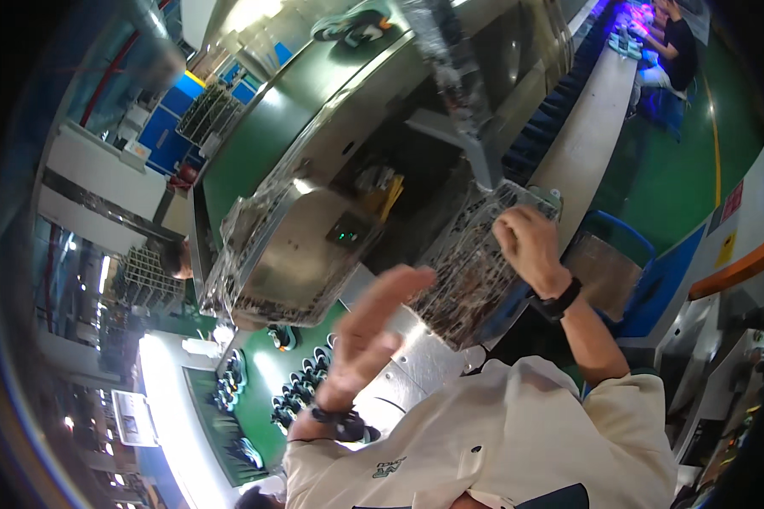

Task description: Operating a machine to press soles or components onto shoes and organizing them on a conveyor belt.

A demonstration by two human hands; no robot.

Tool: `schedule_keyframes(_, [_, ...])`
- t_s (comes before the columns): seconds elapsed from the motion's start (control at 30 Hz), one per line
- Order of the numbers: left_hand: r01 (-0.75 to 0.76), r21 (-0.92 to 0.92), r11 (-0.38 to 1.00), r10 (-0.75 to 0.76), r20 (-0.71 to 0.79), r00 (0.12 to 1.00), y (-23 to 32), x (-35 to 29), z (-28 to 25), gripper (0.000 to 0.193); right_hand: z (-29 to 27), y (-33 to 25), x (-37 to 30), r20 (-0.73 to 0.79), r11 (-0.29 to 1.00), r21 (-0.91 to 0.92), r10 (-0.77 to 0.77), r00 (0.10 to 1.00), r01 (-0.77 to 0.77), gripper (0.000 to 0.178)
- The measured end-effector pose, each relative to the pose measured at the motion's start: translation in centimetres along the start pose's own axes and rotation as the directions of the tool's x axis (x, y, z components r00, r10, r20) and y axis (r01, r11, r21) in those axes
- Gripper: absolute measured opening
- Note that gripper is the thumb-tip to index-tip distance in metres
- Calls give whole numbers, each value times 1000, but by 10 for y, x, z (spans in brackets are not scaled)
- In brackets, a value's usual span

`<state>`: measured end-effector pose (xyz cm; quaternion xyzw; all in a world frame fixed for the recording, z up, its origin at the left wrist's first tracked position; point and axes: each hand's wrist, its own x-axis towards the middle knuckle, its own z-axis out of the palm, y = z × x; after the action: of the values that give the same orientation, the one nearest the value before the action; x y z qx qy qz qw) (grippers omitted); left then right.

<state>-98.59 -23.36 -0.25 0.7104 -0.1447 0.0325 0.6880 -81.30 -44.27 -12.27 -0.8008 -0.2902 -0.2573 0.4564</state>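
Note:
My left hand [367, 339] is raised in front of my body, fingers stretched out and thumb apart, with nothing visible in it. A dark band circles that wrist. My right hand [525, 244], with a black wristband, is curled closed at the upper right edge of a worn, grimy box-shaped surface wrapped in clear film [463, 271]. What its fingers hold, if anything, is hidden. To the left of both hands stands a metal machine housing [293, 250], also film-wrapped, with a small lit green display [345, 232].
A green conveyor belt [259, 153] carries a shoe [352, 28] at the top. Several shoes [301, 382] lie on a green surface lower left. A wrapped metal post [454, 72] hangs above the box. A blue chair [645, 271] stands right. A co-worker [675, 55] sits far right.

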Motion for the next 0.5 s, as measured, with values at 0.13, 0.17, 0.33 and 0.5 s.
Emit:
schedule_keyframes(0.13, [-83, 539, 838, 176, -124, 976, 53, 100, -32, 58, -14, 51, 11, -134, 995, -101, -9, 991, -4, 12])
schedule_keyframes(0.17, [-19, 651, 759, 172, -172, 970, 64, 127, -37, 55, -14, 53, 14, -83, 997, -78, 14, 996, -20, 15])
schedule_keyframes(0.33, [156, 960, 232, 133, -190, 973, 60, 249, -127, 53, 2, 56, 17, -38, 993, -2, 118, 992, -118, 17])
schedule_keyframes(0.5, [280, 920, -273, -82, -312, 946, 48, 333, -243, 58, 0, 66, 12, -33, 991, 45, 130, 991, -129, 21])
